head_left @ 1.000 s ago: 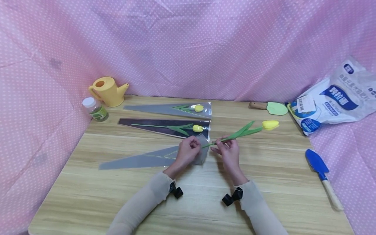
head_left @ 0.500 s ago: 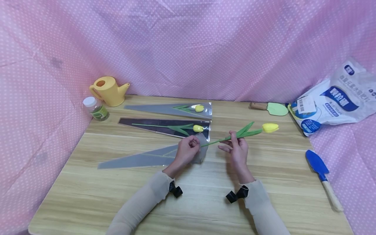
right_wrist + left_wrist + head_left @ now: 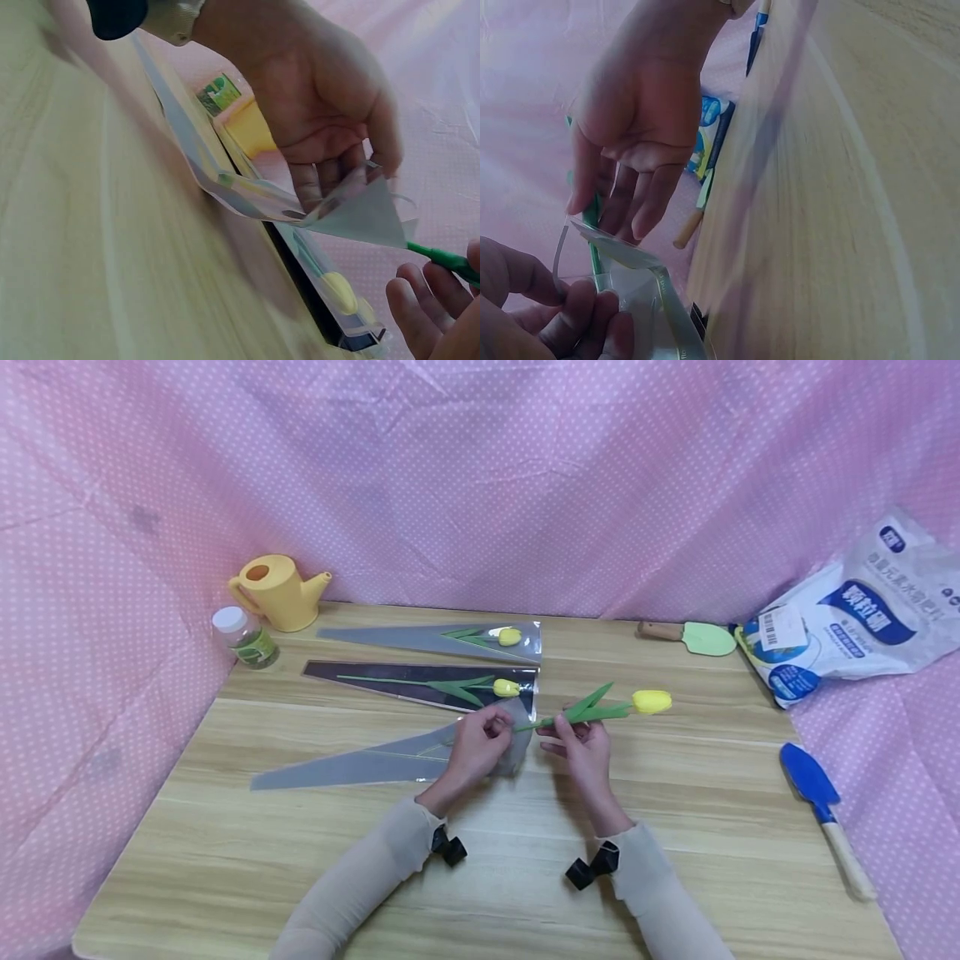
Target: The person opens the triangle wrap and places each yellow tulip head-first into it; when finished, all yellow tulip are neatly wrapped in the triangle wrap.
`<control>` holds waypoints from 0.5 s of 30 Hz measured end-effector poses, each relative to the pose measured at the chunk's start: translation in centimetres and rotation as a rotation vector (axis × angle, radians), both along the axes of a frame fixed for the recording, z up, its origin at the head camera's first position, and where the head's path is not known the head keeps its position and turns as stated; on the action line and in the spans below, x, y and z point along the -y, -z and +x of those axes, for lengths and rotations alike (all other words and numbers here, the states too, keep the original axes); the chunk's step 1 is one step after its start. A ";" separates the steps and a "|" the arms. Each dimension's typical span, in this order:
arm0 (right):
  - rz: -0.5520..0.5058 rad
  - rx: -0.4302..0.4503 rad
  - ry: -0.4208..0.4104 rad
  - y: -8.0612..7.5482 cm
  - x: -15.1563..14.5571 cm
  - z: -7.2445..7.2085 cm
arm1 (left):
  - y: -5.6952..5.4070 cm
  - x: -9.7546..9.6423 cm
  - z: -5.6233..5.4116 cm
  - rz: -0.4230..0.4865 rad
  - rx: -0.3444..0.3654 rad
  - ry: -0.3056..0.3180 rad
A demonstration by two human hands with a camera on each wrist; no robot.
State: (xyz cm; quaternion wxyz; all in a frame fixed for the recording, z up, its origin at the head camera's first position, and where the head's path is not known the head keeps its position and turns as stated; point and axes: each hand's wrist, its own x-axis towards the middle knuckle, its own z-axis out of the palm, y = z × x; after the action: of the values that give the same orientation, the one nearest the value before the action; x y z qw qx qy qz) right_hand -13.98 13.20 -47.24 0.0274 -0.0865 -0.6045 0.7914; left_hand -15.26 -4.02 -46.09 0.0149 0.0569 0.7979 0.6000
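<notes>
My left hand (image 3: 478, 745) pinches the wide mouth of a grey, see-through flower sleeve (image 3: 337, 767) on the near side of the table. In the right wrist view the sleeve's mouth (image 3: 367, 214) is lifted and spread. My right hand (image 3: 587, 758) grips a yellow tulip (image 3: 651, 702) by its green stem just below the leaves. The stem (image 3: 594, 259) enters the sleeve; its lower end cannot be seen clearly. The bloom points right, clear of the sleeve. Behind lie a dark sleeve (image 3: 375, 674) and another grey sleeve (image 3: 360, 637), each with a yellow tulip inside.
A yellow watering can (image 3: 281, 595) and a white-capped jar (image 3: 247, 642) stand at the back left. At the back right are a green trowel (image 3: 707, 638) and a white printed bag (image 3: 847, 618). A blue trowel (image 3: 813, 781) lies along the right edge.
My right hand moved right along the stem, then came back left with the tulip, bringing the bloom nearer the sleeve. My left hand stayed at the sleeve's mouth.
</notes>
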 end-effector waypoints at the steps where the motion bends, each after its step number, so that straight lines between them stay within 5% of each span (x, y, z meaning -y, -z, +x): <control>1: 0.007 -0.003 -0.005 0.0 0.1 0.1 | -0.1 0.0 0.0 -0.002 -0.005 -0.004; 15: 0.213 0.030 -0.051 0.4 1.1 0.5 | -0.2 -0.1 0.3 -0.032 -0.063 -0.016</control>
State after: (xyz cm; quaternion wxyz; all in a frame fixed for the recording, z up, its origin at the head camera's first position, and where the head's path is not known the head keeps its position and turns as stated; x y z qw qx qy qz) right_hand -13.48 12.15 -47.61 0.0072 -0.0798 -0.6874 0.7218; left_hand -14.99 -3.92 -45.91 -0.0139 0.0689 0.8079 0.5852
